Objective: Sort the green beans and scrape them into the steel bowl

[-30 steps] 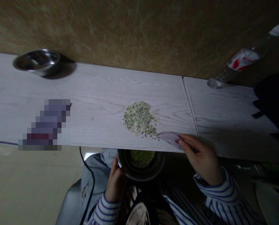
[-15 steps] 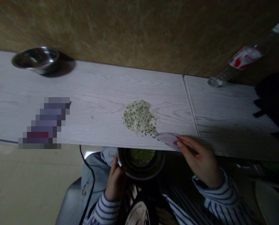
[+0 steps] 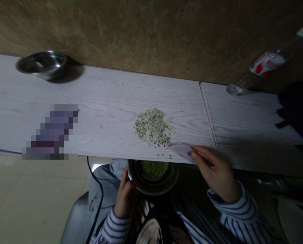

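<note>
Middle of the white, wood-grained desk (image 3: 110, 135): a rounded heap of pale, rice-like grains mixed with small green beans (image 3: 151, 127). Three loose beans (image 3: 162, 155) lie apart at its 5 to 6 o'clock, near the front edge. Beyond that edge, at 6 o'clock, a dark round bowl with a metallic rim (image 3: 156, 189) holds a layer of green beans (image 3: 155, 167); left hand (image 3: 127, 196) clamped on its 8 o'clock side. Right hand (image 3: 219, 173), at 4 o'clock, has thumb and fingers pinched together on a clear, violet-tinted, half-round plastic piece (image 3: 180, 149) (a protractor, by its markings), tip just beside the heap. Progress, my reading: plenty of green already in the bowl, plenty left among the grains; partway only.
</note>
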Action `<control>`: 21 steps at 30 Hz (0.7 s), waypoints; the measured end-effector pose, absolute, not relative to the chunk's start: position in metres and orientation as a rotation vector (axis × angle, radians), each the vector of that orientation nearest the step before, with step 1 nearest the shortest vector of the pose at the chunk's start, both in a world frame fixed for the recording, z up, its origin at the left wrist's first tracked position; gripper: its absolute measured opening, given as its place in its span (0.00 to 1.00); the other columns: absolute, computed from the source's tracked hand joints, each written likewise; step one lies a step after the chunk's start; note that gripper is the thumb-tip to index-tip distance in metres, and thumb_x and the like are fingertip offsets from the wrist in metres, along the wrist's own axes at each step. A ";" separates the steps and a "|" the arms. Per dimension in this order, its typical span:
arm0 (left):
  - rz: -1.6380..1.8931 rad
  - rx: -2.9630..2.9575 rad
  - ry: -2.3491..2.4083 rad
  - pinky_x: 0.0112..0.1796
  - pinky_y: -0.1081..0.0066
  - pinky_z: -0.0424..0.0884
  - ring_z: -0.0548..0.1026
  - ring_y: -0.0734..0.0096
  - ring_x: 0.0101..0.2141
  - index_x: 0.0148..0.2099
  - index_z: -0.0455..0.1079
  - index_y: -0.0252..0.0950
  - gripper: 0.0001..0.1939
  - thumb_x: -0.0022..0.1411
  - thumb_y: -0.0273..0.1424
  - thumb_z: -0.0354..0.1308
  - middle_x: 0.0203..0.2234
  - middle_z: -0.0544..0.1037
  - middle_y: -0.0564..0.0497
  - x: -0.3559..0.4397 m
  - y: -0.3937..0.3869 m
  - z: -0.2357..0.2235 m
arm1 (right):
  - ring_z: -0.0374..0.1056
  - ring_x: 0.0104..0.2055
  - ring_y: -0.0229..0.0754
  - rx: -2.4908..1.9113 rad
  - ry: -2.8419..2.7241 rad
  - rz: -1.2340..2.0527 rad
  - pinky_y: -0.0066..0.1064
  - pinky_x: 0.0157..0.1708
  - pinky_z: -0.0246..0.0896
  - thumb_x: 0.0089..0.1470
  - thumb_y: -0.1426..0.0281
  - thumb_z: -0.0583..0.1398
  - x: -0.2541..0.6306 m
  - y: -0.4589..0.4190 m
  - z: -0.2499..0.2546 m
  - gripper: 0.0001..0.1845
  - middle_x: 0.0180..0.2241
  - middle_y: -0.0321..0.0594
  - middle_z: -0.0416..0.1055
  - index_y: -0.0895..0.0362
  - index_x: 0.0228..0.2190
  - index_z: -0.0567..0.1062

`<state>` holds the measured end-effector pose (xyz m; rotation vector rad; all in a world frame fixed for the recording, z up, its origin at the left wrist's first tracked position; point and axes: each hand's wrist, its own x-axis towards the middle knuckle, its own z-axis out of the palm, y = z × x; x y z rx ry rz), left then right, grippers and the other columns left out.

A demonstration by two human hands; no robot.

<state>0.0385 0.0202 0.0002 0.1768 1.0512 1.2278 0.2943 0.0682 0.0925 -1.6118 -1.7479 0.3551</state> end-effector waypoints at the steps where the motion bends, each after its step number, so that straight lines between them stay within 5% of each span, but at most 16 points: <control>1: 1.229 0.176 1.055 0.39 0.66 0.74 0.77 0.60 0.43 0.59 0.72 0.46 0.32 0.50 0.26 0.62 0.46 0.81 0.49 0.038 0.020 0.000 | 0.80 0.36 0.43 -1.609 -1.751 0.345 0.29 0.38 0.77 0.59 0.70 0.62 0.294 0.069 0.092 0.10 0.36 0.45 0.83 0.59 0.41 0.81; 21: 1.243 0.183 1.059 0.43 0.65 0.73 0.76 0.56 0.48 0.53 0.75 0.45 0.26 0.49 0.28 0.63 0.47 0.81 0.49 0.035 0.021 -0.002 | 0.80 0.36 0.44 -1.579 -1.763 0.409 0.33 0.40 0.77 0.59 0.69 0.62 0.279 0.081 0.089 0.10 0.37 0.43 0.83 0.55 0.42 0.81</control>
